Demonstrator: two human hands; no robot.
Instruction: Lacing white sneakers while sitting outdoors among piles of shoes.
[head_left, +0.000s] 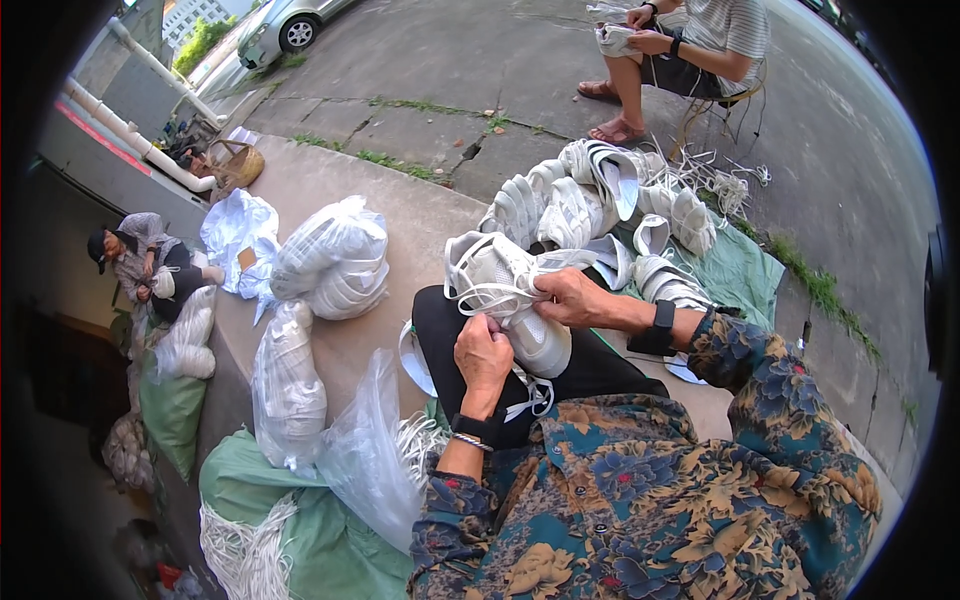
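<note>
A pale sneaker (pixel 541 346) rests on my black-trousered lap, with white shoelaces (pixel 488 297) looped loosely over its upper part. My left hand (pixel 483 358) is closed in a pinch at the near left side of the shoe, on what looks like a lace. From the right, my right hand (pixel 580 299) is closed with thumb and fingers pressed together at the lacing. The lace between its fingers is mostly hidden. Another lace end (pixel 536 396) hangs below the shoe, beside my left wrist.
Beyond my lap, a pile of pale shoes (pixel 572 212) lies on green sheeting (pixel 742 268). Bagged shoes (pixel 333 258), clear plastic (pixel 375 455) and a green sack (pixel 330 535) with lace bundles (pixel 245 545) lie left. Two people (pixel 715 45) sit working nearby, one far right, one far left.
</note>
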